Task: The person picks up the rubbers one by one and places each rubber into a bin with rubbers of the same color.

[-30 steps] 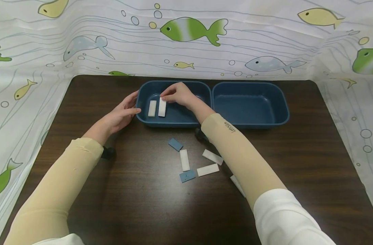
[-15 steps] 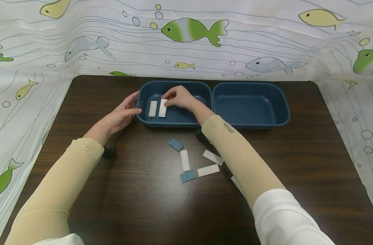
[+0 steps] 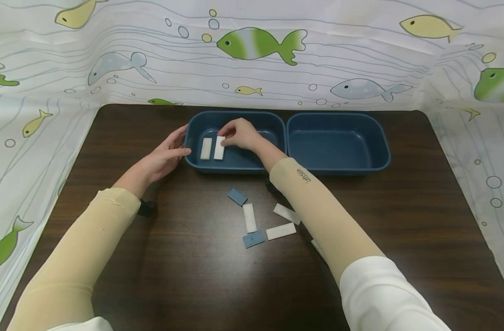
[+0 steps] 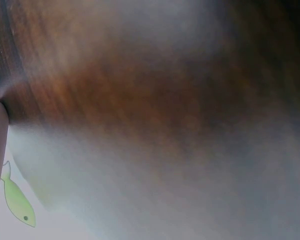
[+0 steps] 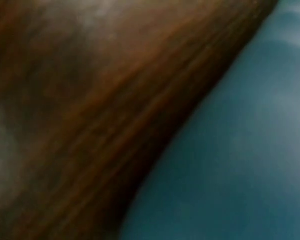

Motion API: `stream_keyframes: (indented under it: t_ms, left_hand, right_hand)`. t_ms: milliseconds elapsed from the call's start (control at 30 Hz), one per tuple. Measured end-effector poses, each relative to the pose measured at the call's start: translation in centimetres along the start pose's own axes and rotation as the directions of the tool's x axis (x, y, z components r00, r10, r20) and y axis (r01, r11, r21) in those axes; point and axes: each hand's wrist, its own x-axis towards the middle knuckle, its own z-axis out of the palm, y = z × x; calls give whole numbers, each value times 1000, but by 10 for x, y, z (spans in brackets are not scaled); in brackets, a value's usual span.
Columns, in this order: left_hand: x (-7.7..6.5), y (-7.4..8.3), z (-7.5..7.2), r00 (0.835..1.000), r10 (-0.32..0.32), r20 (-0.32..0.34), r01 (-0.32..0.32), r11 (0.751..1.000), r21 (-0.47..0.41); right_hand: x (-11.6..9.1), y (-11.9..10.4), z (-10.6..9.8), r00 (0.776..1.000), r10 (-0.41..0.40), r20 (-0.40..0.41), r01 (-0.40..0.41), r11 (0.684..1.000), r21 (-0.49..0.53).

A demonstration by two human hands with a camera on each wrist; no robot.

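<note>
My right hand (image 3: 243,134) reaches into the left blue bin (image 3: 235,170), thumb and index finger pinching the upper end of a white rectangular block (image 3: 219,151). To the left of that block, a second off-white block (image 3: 206,149) lies on the bin floor, roughly parallel and apart from it. At the bin's left end, my left hand (image 3: 166,154) rests against the outside with its thumb extended to the rim and its fingers along the wall. In the right wrist view, a blurred blue bin wall (image 5: 240,165) fills one side; the held block is out of that view.
A second blue bin (image 3: 339,171) adjoins on the right. In front lie two blue pieces (image 3: 237,196) and several white blocks (image 3: 281,231) on the dark wooden table (image 3: 186,257). My right forearm partly covers one white block (image 3: 317,248). A fish-print curtain (image 3: 277,73) surrounds the table.
My right hand has lowered slightly toward the front of the bin, still holding the white block near the other one. My left hand has stayed at the bin's end.
</note>
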Motion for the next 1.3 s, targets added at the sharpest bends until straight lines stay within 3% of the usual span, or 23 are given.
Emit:
stream_keyframes:
  t_ms: [533,1300]
  left_hand:
    - [0,1,0,1000,-11,-10,12,1000,15]
    - [-1,2,1,1000,-10,-6,10,1000,1]
  right_hand:
    - [1,1,5,1000,-23,-19,22,997,-70]
    - [1,0,5,999,-27,-34,25,996,-83]
